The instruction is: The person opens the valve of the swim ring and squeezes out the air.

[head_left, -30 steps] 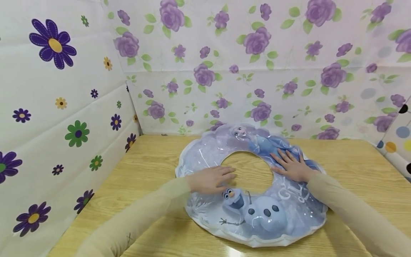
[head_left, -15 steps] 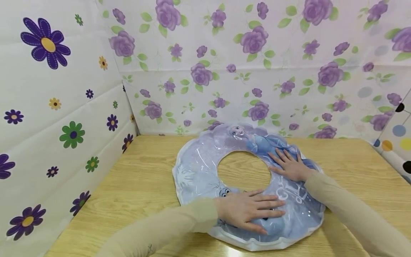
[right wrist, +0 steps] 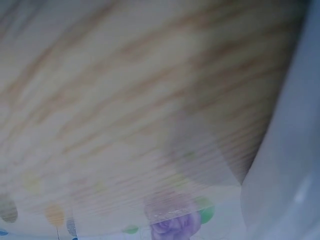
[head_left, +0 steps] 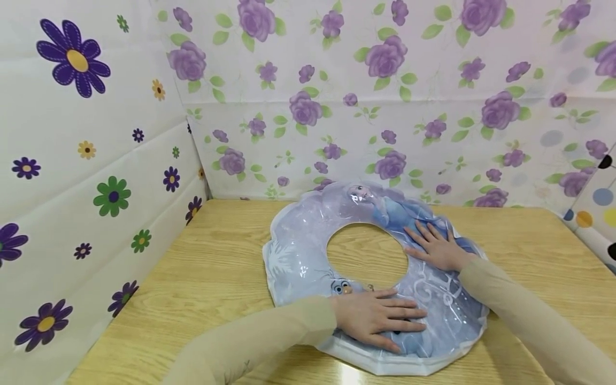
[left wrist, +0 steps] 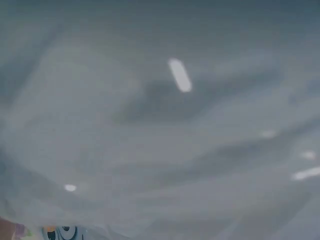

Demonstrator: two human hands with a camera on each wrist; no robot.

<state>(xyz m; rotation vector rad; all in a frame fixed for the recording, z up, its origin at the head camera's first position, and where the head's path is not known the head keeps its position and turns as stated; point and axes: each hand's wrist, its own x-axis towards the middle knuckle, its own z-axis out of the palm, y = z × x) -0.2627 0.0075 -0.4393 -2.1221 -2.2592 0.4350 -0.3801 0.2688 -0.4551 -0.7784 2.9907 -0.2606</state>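
A pale blue and lilac inflatable swim ring (head_left: 300, 256) lies flat on the wooden table, its surface glossy and a little wrinkled. A snowman print on its near side is partly covered by my left hand (head_left: 380, 320), which rests there with fingers spread. My right hand (head_left: 437, 248) rests on the ring's right side, over the blue-dressed figure, fingers straight and apart. The left wrist view is filled by the ring's blurred surface (left wrist: 150, 150). In the right wrist view the ring's edge (right wrist: 285, 175) stands at the right beside the table.
The wooden table (head_left: 212, 256) stretches out around the ring. Behind it hangs a cloth with purple roses (head_left: 305, 109). A white sheet with daisies (head_left: 113, 197) stands along the left, and a dotted sheet (head_left: 601, 198) along the right.
My left hand has moved right and nearer, from the left of the ring's hole onto the snowman print, and has stayed there since half a second ago. My right hand has kept its place.
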